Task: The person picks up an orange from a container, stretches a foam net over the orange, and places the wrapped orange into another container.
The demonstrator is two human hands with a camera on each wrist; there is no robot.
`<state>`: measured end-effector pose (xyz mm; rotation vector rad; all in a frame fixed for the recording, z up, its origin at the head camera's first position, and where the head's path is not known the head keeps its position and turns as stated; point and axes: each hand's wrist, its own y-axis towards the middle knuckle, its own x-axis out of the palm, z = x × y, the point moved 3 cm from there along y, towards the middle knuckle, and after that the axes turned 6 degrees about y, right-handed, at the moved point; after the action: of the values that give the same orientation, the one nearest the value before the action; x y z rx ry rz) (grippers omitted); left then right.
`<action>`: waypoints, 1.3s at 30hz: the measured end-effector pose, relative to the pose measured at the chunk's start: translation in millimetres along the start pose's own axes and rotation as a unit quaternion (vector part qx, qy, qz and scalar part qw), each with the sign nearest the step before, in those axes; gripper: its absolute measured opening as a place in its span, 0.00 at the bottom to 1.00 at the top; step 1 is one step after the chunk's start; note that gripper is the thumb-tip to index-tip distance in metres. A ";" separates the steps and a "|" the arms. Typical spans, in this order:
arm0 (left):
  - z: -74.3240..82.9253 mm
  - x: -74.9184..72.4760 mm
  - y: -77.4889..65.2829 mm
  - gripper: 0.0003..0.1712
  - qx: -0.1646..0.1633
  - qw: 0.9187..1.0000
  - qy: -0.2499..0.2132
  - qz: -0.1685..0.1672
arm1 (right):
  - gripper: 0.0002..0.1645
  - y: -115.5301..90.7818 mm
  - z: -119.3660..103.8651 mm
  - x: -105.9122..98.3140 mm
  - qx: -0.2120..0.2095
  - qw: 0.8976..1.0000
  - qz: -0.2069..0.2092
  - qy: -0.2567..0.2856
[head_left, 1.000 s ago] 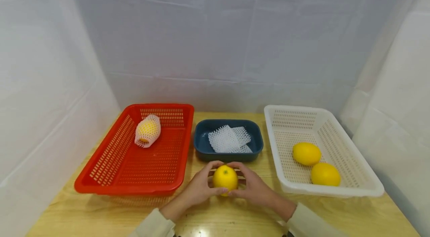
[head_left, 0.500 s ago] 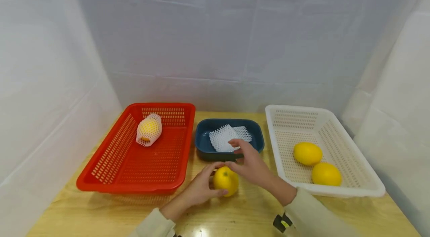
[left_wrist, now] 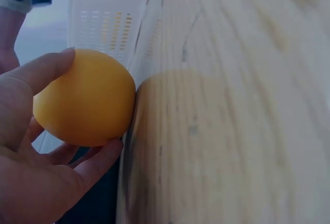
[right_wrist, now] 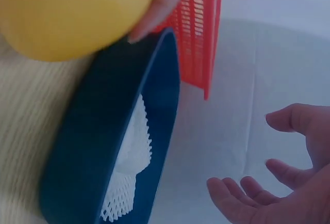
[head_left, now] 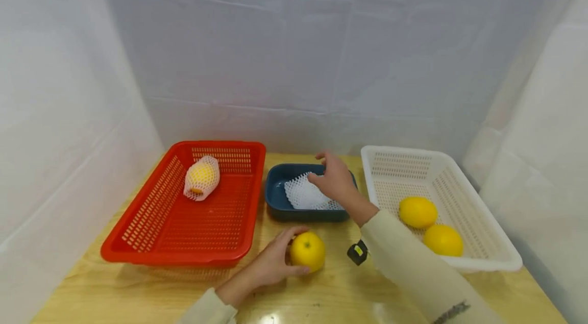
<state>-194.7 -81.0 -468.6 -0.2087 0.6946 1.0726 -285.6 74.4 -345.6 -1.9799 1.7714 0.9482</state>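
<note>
Left hand [head_left: 273, 260] on my remote feed grasping a yellow fruit [head_left: 309, 252] on the wooden table [head_left: 294, 303], right hand [head_left: 337, 179] released and loosely curved, above white foam netting [head_left: 301, 193] in the dark blue tray [head_left: 298, 215]

Left of the grip stands a red basket [head_left: 216, 229] (slotted walls, one net-wrapped fruit [head_left: 202, 178] inside); right of the grip, a white basket [head_left: 406, 160] holds two yellow fruits [head_left: 418, 212]. A wooden table [head_left: 147, 293] spreads beneath, and creased white sheeting [head_left: 294, 48] hangs behind.
</note>
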 end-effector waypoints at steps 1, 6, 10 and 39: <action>-0.1 0.1 0.0 0.45 -0.001 1.000 0.001 0.000 | 0.31 4.4 0.6 -0.5 0.010 1.000 -0.004 -0.002; 0.1 0.8 -0.1 0.45 -0.002 1.000 0.001 0.002 | 0.34 23.1 9.2 1.4 0.052 0.998 -0.028 -0.009; 0.6 1.3 -0.4 0.44 -0.005 1.000 0.002 0.004 | 0.38 32.2 21.6 6.4 0.101 0.993 -0.058 -0.011; 6.1 -1.6 -2.7 0.42 -0.023 1.000 0.000 0.001 | 0.15 36.9 60.5 35.4 0.190 0.973 -0.086 -0.098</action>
<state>-190.3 -80.6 -463.4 -0.2466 0.6702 1.0914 -336.7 79.4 -406.0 -1.7007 1.5127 0.6636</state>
